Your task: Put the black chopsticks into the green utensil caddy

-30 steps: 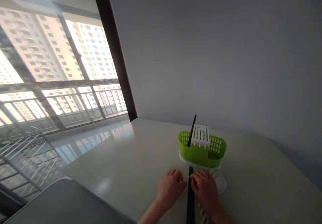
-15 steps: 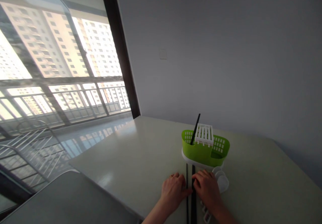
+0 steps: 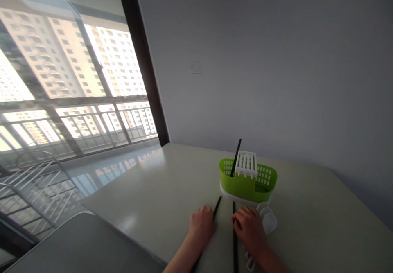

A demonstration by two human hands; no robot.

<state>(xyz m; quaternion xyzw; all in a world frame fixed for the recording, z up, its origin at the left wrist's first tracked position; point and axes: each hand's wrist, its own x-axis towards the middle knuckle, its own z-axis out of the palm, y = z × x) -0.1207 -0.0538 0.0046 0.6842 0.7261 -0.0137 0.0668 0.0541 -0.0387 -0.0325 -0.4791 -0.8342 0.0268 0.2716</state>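
Two black strips lie on the table in front of a green basket (image 3: 242,187). My left hand (image 3: 202,225) is closed around the left black strip (image 3: 217,207), which slants, its far end pointing toward the basket. Fingers of my right hand (image 3: 249,225) are curled at the other black strip (image 3: 235,248), which lies nearly straight away from me. The basket has a white base and carries a white slatted rack (image 3: 246,163); another black strip (image 3: 236,158) leans up out of it.
White round pieces (image 3: 269,222) lie beside my right hand, and small white parts (image 3: 251,263) are partly hidden under my right forearm. The pale table (image 3: 147,191) meets a grey wall behind. A grey chair (image 3: 89,244) and a window are at the left.
My left hand has moved left and closed on the left strip, which has gone from straight to slanted. My right hand has stayed at its strip. The view has shifted slightly.
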